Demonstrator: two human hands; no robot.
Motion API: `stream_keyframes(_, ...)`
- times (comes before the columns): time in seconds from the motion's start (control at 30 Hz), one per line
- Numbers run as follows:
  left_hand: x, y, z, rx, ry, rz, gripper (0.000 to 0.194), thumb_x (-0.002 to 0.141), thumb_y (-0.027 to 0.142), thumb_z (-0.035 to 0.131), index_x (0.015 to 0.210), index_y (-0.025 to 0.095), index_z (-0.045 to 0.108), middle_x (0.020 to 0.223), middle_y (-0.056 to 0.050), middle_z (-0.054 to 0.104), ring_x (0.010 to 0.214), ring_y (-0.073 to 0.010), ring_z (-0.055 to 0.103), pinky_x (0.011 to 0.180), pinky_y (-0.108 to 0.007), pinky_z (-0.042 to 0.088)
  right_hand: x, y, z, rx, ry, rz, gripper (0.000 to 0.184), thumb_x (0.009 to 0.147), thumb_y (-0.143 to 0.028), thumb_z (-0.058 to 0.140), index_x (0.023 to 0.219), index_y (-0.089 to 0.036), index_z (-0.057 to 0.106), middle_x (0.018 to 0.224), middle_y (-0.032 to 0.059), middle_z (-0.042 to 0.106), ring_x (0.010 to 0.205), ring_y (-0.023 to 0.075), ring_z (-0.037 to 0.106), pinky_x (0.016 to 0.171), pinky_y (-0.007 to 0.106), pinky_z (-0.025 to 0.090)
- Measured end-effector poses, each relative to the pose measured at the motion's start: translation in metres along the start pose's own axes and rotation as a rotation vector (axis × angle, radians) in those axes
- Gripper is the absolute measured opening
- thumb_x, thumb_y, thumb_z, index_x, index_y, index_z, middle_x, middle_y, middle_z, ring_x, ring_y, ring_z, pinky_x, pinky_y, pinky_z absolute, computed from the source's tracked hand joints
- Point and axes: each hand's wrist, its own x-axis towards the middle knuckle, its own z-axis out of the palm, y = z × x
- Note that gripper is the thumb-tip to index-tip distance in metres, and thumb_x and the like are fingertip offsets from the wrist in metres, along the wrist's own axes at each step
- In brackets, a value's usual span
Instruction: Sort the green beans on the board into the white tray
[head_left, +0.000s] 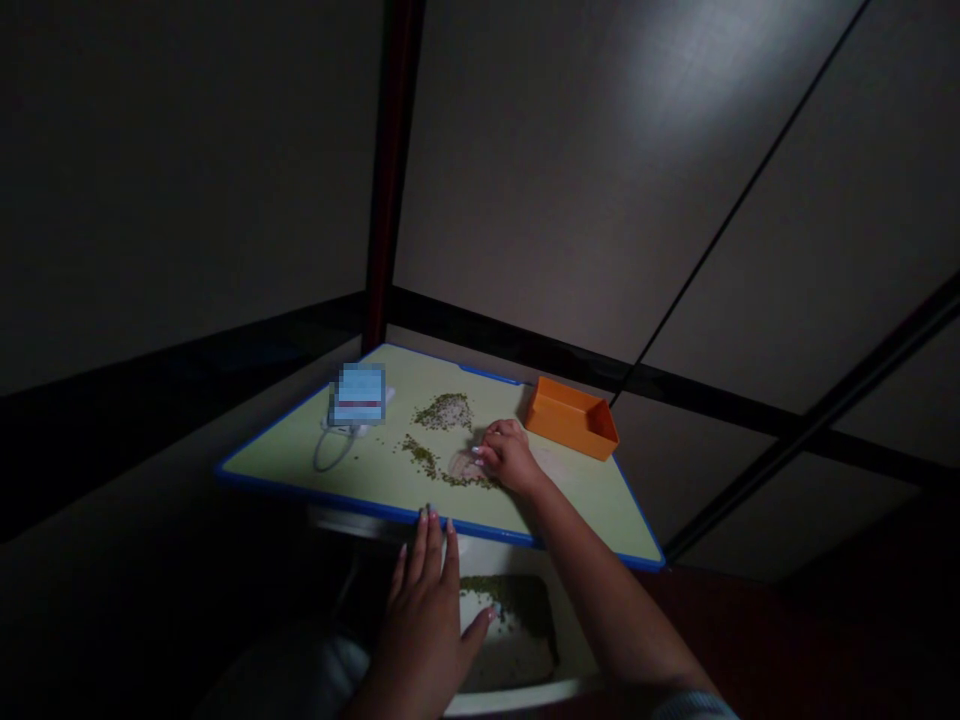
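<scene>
My right hand (pixel 510 456) is over the table (pixel 390 485), fingers curled together. Whatever they may hold is hidden. Just left of its fingertips lies a pale pinkish patch (pixel 463 465), too dim to name, with small green grains (pixel 422 456) scattered round it. Farther back is a heap of pale and green grains (pixel 448 410). My left hand (pixel 427 600) has its fingers stretched out at the table's blue front edge. Beneath that edge, a pale drawer or tub (pixel 517 695) has more green grains (pixel 517 597) inside, partly covered by my left hand and right forearm.
An orange open box (pixel 570 420) stands at the table's back right. At the left is a blurred-out bluish item (pixel 360 393) beside a white cable (pixel 319 452). Panelled walls (pixel 510 210) close in behind the table and on the left.
</scene>
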Motion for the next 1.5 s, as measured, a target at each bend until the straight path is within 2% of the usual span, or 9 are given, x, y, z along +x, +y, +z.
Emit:
stream_keyframes(0.23, 0.003, 0.001, -0.006, 0.011, -0.030, -0.018, 0.081, 0.074, 0.049, 0.053, 0.140, 0.004, 0.036, 0.153, -0.021, 0.015, 0.143, -0.0327, 0.011, 0.110, -0.051, 0.028, -0.019, 0.000, -0.011, 0.017, -0.008, -0.022, 0.018, 0.087, -0.030, 0.057, 0.079, -0.020, 0.068, 0.102, 0.0060, 0.058, 0.103, 0.0209, 0.041, 0.088, 0.035, 0.030)
stream_keyframes(0.47, 0.006, 0.001, -0.009, 0.030, -0.036, -0.011, 0.080, 0.075, 0.051, 0.051, 0.138, 0.004, 0.039, 0.152, -0.023, 0.018, 0.143, -0.0330, 0.013, 0.109, -0.051, 0.028, -0.032, -0.001, -0.023, 0.032, 0.010, 0.034, 0.015, 0.086, -0.027, 0.059, 0.077, -0.020, 0.068, 0.105, 0.0053, 0.058, 0.104, 0.0199, 0.042, 0.088, 0.034, 0.031)
stream_keyframes(0.57, 0.006, 0.000, -0.009, 0.037, -0.033, -0.007, 0.080, 0.076, 0.052, 0.050, 0.138, 0.003, 0.038, 0.152, -0.022, 0.017, 0.142, -0.0332, 0.014, 0.109, -0.051, 0.029, -0.036, 0.004, -0.030, 0.022, 0.084, 0.111, 0.016, 0.087, -0.025, 0.056, 0.078, -0.020, 0.068, 0.106, 0.0055, 0.057, 0.102, 0.0196, 0.043, 0.087, 0.034, 0.032)
stream_keyframes(0.77, 0.006, -0.003, -0.005, 0.038, -0.028, 0.003, 0.081, 0.077, 0.051, 0.049, 0.139, 0.002, 0.035, 0.153, -0.023, 0.016, 0.143, -0.0326, 0.012, 0.110, -0.051, 0.028, -0.047, 0.018, -0.036, -0.171, 0.221, 0.321, 0.021, 0.089, -0.029, 0.052, 0.080, -0.019, 0.068, 0.098, 0.0094, 0.058, 0.097, 0.0234, 0.042, 0.082, 0.036, 0.031)
stream_keyframes(0.87, 0.005, -0.006, -0.003, 0.040, -0.020, 0.011, 0.082, 0.077, 0.052, 0.049, 0.139, 0.002, 0.035, 0.153, -0.023, 0.015, 0.143, -0.0325, 0.010, 0.110, -0.050, 0.028, -0.049, 0.019, -0.035, -0.248, 0.224, 0.387, 0.024, 0.090, -0.030, 0.049, 0.082, -0.018, 0.069, 0.098, 0.0110, 0.059, 0.098, 0.0248, 0.041, 0.081, 0.037, 0.030)
stream_keyframes(0.97, 0.005, -0.008, -0.001, 0.042, 0.006, 0.029, 0.082, 0.077, 0.051, 0.049, 0.139, 0.000, 0.034, 0.153, -0.025, 0.014, 0.144, -0.0325, 0.008, 0.110, -0.049, 0.028, -0.048, 0.015, -0.032, -0.288, 0.170, 0.409, 0.025, 0.090, -0.031, 0.048, 0.084, -0.018, 0.069, 0.099, 0.0115, 0.059, 0.099, 0.0253, 0.042, 0.082, 0.038, 0.029)
stream_keyframes(1.13, 0.006, -0.011, 0.002, 0.035, 0.041, 0.049, 0.082, 0.077, 0.051, 0.049, 0.139, 0.000, 0.034, 0.153, -0.026, 0.014, 0.144, -0.0333, 0.009, 0.110, -0.049, 0.028, -0.044, 0.009, -0.026, -0.292, 0.116, 0.376, 0.025, 0.091, -0.031, 0.048, 0.084, -0.018, 0.068, 0.101, 0.0113, 0.059, 0.101, 0.0253, 0.041, 0.083, 0.039, 0.029)
stream_keyframes(1.5, 0.005, -0.015, -0.002, -0.017, 0.072, 0.105, 0.079, 0.081, 0.048, 0.049, 0.140, -0.001, 0.029, 0.151, -0.029, 0.019, 0.144, -0.0353, 0.009, 0.109, -0.052, 0.028, -0.049, -0.004, -0.026, -0.204, 0.043, 0.139, 0.020, 0.090, -0.028, 0.049, 0.094, -0.018, 0.066, 0.107, 0.0100, 0.055, 0.105, 0.0235, 0.038, 0.086, 0.037, 0.031)
